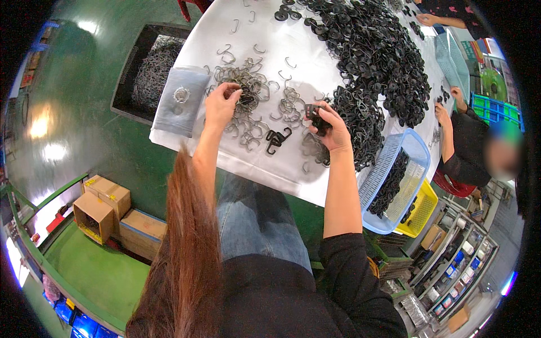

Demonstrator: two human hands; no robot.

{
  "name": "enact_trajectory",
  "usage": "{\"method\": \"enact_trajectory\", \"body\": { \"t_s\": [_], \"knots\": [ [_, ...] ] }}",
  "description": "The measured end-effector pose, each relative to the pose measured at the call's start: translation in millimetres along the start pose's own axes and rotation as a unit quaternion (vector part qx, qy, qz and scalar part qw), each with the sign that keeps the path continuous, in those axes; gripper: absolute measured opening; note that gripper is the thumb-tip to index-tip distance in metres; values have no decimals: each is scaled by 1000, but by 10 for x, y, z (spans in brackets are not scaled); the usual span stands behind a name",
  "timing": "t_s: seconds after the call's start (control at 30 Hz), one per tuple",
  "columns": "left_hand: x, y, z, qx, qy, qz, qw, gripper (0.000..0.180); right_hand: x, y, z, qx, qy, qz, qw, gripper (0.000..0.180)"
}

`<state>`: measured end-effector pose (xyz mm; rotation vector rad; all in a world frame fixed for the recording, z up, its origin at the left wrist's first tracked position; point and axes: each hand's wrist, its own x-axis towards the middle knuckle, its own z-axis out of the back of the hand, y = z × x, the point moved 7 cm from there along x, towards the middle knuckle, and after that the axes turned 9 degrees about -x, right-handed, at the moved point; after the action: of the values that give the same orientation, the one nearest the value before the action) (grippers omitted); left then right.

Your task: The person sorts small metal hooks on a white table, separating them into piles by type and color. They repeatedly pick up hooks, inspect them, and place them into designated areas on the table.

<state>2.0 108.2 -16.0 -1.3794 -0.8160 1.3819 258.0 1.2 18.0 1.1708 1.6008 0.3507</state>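
Observation:
My left hand [221,105] is over a heap of bent silver metal hooks [252,81] on the white-covered table. Its fingers are drawn together, and what they hold, if anything, cannot be made out. A dark piece shows by the fingertips. My right hand [332,128] is closed around several black plastic pieces [319,121], above the table to the right. Between the hands lie more loose metal hooks [290,105] and a small cluster of black hook-shaped pieces [276,139]. Beyond my right hand spreads a large mound of black round parts [375,62].
A grey plastic bag [179,112] lies at the table's left edge. On the floor beside it stands a black crate [131,84] full of metal pieces. A blue basket [420,146] with black parts and a yellow basket [426,209] sit at right. A co-worker's hand [443,115] works across the table.

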Motion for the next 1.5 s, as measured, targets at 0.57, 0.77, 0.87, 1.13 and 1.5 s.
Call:
{"method": "enact_trajectory", "body": {
  "t_s": [0.57,0.77,0.87,1.13,1.5],
  "knots": [
    [-59,50,-169,-118,21,185,975,25,-141,-746,-430,-745,-66,30,664,43],
    [-223,-57,-205,187,-55,27,980,29,-167,-751,-455,-749,-89,17,656,33],
    [-213,-152,-349,305,-90,-46,947,38,-215,-742,-280,-711,-99,10,696,27],
    [-86,-39,-403,-3,58,85,995,30,-762,-275,550,-456,-99,-52,883,32],
    [-535,-274,-589,-520,316,179,773,23,-2365,724,2560,-644,-467,-23,605,41]
  ]
}}
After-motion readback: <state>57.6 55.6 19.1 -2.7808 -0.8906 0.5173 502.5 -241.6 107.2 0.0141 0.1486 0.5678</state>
